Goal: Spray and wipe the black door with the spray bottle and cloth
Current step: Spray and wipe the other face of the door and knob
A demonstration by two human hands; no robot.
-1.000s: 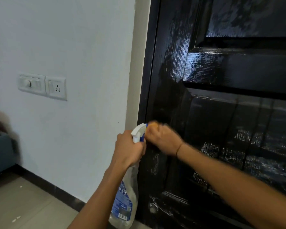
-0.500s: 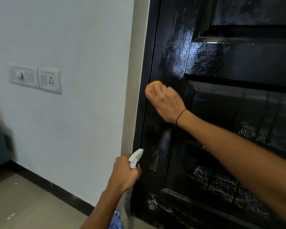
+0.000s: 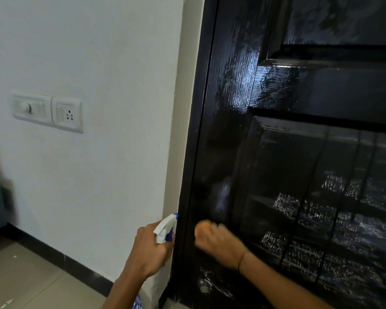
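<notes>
Downward since the earlier frame, the right hand (image 3: pixel 218 240) has swept from mid-stile to the low edge of the black door (image 3: pixel 276 152) — glossy, grained, wet-streaked, panelled, its long stile running vertically above the fist. Orange cloth (image 3: pixel 202 224) peeks from curled fingers. Left hand (image 3: pixel 149 253) grips the white-and-blue spray bottle (image 3: pixel 165 228) just beside.

Two hands (image 3: pixel 149 253), one spray bottle (image 3: pixel 165 228), one cloth (image 3: pixel 202 226), one door (image 3: pixel 299 152).
</notes>
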